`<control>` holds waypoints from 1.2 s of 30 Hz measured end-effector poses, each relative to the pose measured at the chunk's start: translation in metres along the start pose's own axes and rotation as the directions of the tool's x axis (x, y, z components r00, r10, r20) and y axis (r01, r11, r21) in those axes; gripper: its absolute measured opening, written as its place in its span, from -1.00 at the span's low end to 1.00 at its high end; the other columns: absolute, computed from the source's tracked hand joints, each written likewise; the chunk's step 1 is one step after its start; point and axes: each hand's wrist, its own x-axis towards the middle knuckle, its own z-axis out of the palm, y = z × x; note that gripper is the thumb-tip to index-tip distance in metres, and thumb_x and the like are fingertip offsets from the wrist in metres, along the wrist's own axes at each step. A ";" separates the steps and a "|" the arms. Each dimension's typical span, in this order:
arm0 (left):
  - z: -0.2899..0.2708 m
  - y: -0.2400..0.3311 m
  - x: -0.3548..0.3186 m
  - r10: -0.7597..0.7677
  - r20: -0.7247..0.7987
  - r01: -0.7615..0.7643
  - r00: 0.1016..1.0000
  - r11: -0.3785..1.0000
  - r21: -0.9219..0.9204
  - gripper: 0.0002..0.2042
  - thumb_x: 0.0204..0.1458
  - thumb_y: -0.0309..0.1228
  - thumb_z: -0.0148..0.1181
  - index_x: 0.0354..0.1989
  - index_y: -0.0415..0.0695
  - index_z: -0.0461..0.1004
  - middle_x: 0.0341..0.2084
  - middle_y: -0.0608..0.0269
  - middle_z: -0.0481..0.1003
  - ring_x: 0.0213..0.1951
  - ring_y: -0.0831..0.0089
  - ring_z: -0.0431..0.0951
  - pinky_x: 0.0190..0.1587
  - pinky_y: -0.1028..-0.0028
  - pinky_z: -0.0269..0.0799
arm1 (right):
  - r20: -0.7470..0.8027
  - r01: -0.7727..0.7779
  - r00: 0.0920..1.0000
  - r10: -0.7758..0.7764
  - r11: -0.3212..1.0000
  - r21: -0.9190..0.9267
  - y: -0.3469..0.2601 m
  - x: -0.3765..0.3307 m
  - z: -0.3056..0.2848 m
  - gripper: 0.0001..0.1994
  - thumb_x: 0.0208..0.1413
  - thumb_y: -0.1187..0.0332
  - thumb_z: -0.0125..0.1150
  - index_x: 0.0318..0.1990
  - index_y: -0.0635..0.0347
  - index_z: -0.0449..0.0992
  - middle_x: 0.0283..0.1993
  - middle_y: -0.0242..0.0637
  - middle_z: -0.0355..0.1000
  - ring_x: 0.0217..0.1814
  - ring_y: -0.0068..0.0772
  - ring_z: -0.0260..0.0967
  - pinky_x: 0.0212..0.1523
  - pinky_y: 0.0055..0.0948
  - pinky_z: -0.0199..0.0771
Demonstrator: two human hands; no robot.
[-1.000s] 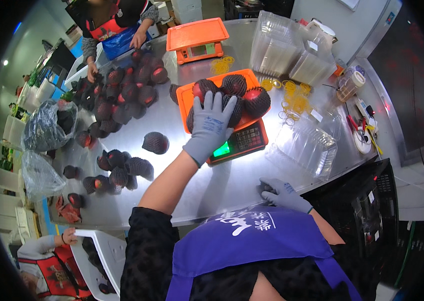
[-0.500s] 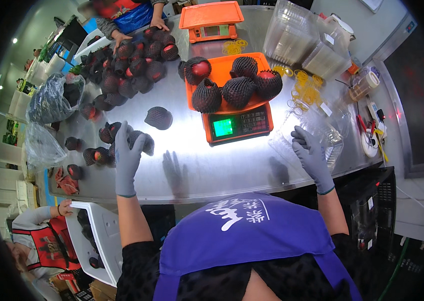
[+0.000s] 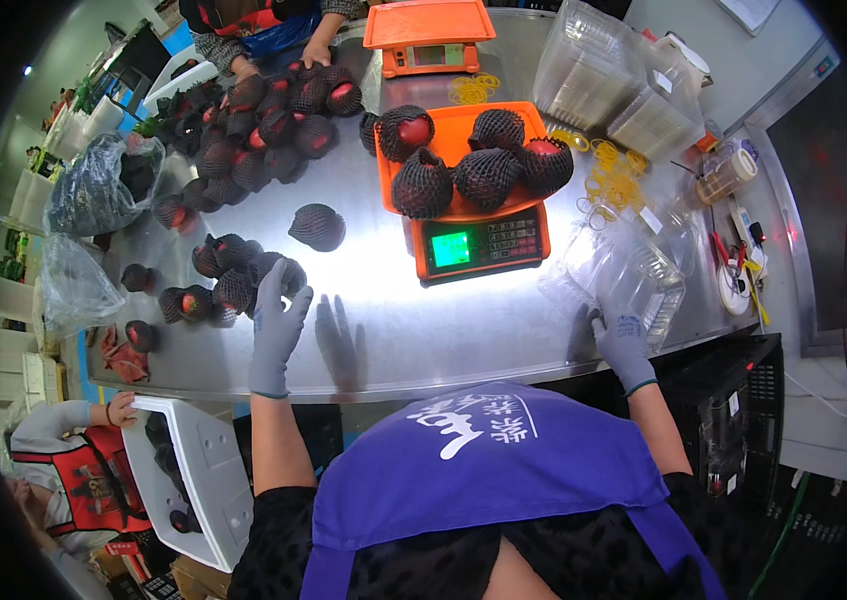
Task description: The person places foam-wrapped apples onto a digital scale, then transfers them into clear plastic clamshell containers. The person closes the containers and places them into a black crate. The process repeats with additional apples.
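My left hand (image 3: 278, 335), in a grey glove, is open with thumb and fingers apart. Its fingertips overlap the edge of a small group of red fruits in black foam nets (image 3: 233, 288). My right hand (image 3: 628, 345), gloved alike, is at the front table edge against a clear plastic box (image 3: 643, 285); its fingers are bent and partly hidden, so I cannot tell its grip. Between my hands stands an orange digital scale (image 3: 483, 245) with a lit green display. Several netted fruits (image 3: 486, 178) sit on its pan. A single netted fruit (image 3: 317, 228) lies left of the scale.
A large heap of netted fruits (image 3: 248, 135) covers the far left, beside another person's hands (image 3: 316, 52). Stacked clear boxes (image 3: 593, 70), yellow rubber bands (image 3: 615, 180) and a second scale (image 3: 430, 30) stand farther back. At lower left, someone holds a white foam box (image 3: 218, 480).
My right hand has moved down and slightly left, to the near side of the clear box, its fingers now less visible. My left hand has shifted slightly right.
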 end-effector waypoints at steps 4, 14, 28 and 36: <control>0.015 -0.017 0.009 0.089 0.004 -0.089 0.996 0.995 0.051 -0.34 0.13 -0.26 0.35 0.38 -0.23 0.31 0.17 -0.03 0.44 0.15 0.15 0.48 0.17 0.23 0.41 | -0.053 -0.022 0.998 0.016 0.994 -0.110 0.032 0.012 0.026 -0.65 0.18 0.44 0.13 0.13 -0.02 0.55 -0.07 -0.19 0.58 0.02 0.05 0.51 0.00 -0.01 0.50; 0.023 -0.027 0.028 0.039 0.075 -0.042 0.996 0.998 0.046 -0.35 0.10 -0.25 0.38 0.35 -0.24 0.35 0.22 -0.09 0.41 0.21 0.09 0.45 0.29 0.24 0.36 | -0.183 0.174 0.964 -0.195 0.977 -0.125 0.020 0.047 -0.069 -0.44 0.09 0.26 0.38 0.28 0.12 0.45 0.28 -0.04 0.42 0.31 0.06 0.39 0.28 -0.05 0.40; 0.034 -0.015 0.021 -0.085 0.107 0.081 0.991 0.996 0.040 -0.48 0.21 -0.32 0.29 0.32 -0.25 0.39 0.10 -0.04 0.51 0.03 0.23 0.58 0.05 0.31 0.54 | -0.300 0.411 0.903 -0.306 0.819 0.400 -0.079 0.214 -0.120 -0.41 0.22 0.17 0.30 0.36 0.19 0.39 0.35 0.02 0.39 0.41 0.05 0.32 0.41 -0.12 0.29; 0.073 -0.063 -0.015 -0.267 -0.038 0.263 0.963 0.961 -0.086 -0.68 0.21 -0.28 0.22 0.05 -0.19 0.60 -0.13 0.03 0.66 -0.06 0.15 0.66 0.07 0.23 0.53 | 0.079 0.488 0.848 -0.524 0.831 0.269 -0.169 0.302 -0.101 -0.20 0.04 0.05 0.44 0.41 0.22 0.34 0.32 0.10 0.41 0.42 0.00 0.33 0.42 -0.20 0.28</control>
